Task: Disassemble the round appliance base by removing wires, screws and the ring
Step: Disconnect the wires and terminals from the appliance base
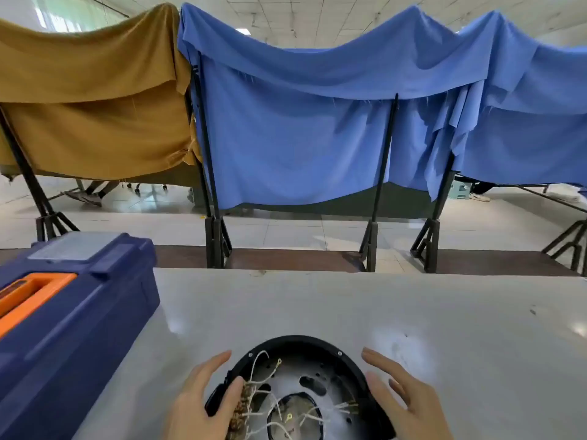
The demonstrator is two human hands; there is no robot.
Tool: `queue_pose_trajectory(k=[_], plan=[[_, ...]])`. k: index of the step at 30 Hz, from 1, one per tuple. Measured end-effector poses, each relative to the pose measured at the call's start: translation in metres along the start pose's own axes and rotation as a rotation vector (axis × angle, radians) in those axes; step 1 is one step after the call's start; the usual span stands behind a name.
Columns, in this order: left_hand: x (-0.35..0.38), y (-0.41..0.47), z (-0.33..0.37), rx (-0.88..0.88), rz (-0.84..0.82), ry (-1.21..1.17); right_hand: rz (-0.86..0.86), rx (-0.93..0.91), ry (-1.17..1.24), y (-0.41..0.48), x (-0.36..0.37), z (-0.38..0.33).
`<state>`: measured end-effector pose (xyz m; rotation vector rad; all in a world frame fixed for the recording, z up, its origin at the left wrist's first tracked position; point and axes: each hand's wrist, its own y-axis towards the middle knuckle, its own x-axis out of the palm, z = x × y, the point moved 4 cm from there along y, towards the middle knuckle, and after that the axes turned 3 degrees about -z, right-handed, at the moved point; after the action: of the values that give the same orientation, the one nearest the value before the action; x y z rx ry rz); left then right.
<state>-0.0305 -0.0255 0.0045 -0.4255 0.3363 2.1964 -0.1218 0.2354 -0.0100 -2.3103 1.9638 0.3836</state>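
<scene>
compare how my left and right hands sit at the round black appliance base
The left hand rests its thumb inside the round black appliance base, on its brown terminal strip; the right hand lies outside the right rim. The left hand plainly touches the base; the right hand's contact is unclear. Both are open, fingers straight, flanking the base.

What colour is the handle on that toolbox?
Orange handle, set in a dark blue toolbox; the head view shows it.
</scene>
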Motion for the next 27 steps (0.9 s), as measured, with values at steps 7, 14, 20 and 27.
queue_pose_trajectory(k=[7, 14, 20, 27], plan=[[0.012, -0.014, -0.034, -0.005, -0.003, -0.014, -0.090, -0.017, -0.060, -0.020, 0.023, 0.025], [0.008, -0.031, -0.037, 0.086, 0.024, 0.006, -0.047, -0.031, -0.032, -0.041, 0.018, 0.018], [-0.003, -0.059, -0.038, 0.136, 0.007, 0.036, 0.022, -0.008, 0.014, -0.078, 0.016, 0.019], [-0.018, -0.084, -0.038, 0.139, 0.044, 0.104, 0.042, -0.034, 0.062, -0.096, 0.020, 0.018]])
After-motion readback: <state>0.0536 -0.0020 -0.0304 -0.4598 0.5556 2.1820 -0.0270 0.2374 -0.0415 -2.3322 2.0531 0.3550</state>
